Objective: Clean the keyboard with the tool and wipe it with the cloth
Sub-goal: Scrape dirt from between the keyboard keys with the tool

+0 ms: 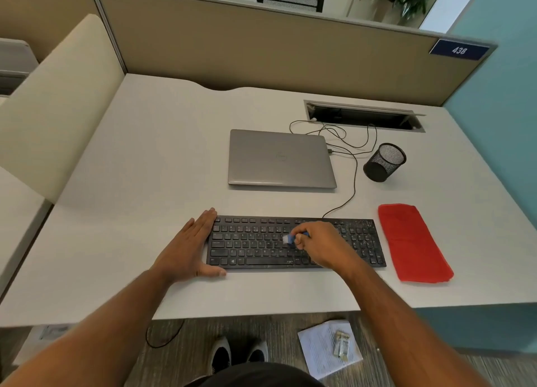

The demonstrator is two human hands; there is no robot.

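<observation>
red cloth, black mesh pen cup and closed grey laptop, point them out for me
red cloth (414, 243), head view, middle of the folded fabric
black mesh pen cup (386, 161), head view, its mesh side wall
closed grey laptop (280, 158), head view, centre of lid

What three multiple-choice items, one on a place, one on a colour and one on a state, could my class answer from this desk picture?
1. Where does the cloth lie?
A. Right of the keyboard
B. On the laptop
C. In the pen cup

2. What colour is the cloth?
A. Green
B. Red
C. White

3. What state is the laptop in?
A. Open, screen lit
B. Open, screen dark
C. Closed

Key:
1 A: the cloth lies flat on the desk, just off the keyboard's right end.
2 B: it is plainly red against the pale desk.
3 C: the lid is down, only the grey cover shows.

For context: the right hand holds a small blue tool over the keys, and the left hand rests flat at the keyboard's left end.
</observation>
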